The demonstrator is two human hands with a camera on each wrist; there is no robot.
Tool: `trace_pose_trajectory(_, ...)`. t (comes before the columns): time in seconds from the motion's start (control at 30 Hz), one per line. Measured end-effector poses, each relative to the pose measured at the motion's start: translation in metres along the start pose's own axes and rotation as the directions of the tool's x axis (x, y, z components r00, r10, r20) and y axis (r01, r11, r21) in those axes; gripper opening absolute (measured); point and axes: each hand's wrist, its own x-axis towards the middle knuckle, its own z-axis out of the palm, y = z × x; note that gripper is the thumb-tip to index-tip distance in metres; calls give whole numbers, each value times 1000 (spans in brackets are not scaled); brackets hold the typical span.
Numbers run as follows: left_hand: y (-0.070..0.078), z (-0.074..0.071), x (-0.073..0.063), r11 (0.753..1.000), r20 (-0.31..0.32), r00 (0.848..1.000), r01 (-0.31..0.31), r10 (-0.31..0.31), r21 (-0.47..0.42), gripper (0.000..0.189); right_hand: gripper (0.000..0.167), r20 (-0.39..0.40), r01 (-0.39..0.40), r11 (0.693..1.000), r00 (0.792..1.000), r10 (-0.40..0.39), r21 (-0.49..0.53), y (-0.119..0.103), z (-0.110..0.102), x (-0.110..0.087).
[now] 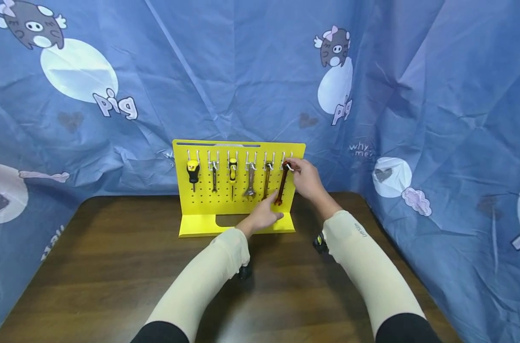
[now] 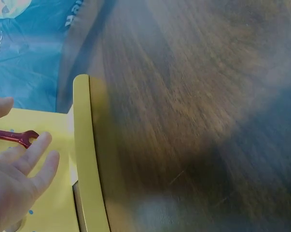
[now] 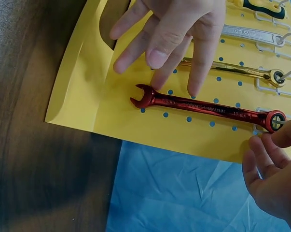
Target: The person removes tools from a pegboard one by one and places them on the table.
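Note:
A red combination wrench (image 3: 198, 106) hangs by its ring end from a hook at the right end of the yellow pegboard (image 1: 212, 205). My right hand (image 1: 307, 178) is at this ring end, thumb and fingertips bent together at its edge; the contact is partly hidden. My left hand (image 1: 263, 216) reaches across the lower board with fingers spread, its fingertips beside the wrench's open end. In the left wrist view that red open end (image 2: 27, 138) shows behind the left fingers (image 2: 41, 176). A gold wrench (image 3: 237, 69) hangs beside it, partly behind the left hand.
Farther left on the board hang a silver adjustable-looking wrench (image 1: 250, 183), a yellow-black screwdriver (image 1: 232, 169), a small wrench (image 1: 214, 178) and a stubby screwdriver (image 1: 193, 169). The board stands on a brown wooden table (image 1: 114, 267) before a blue printed curtain (image 1: 242, 71).

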Motion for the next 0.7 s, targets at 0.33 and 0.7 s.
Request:
trace_pose_trajectory(0.33,2,2,4,999,26,1000,-9,10,-35,78,45,19,-48,998,999,47,34,0,1,2)
trace_pose_trajectory(0.7,4,5,10,998,12,998,-58,58,31,65,33,3,-41,999,999,41,20,1,0,4)
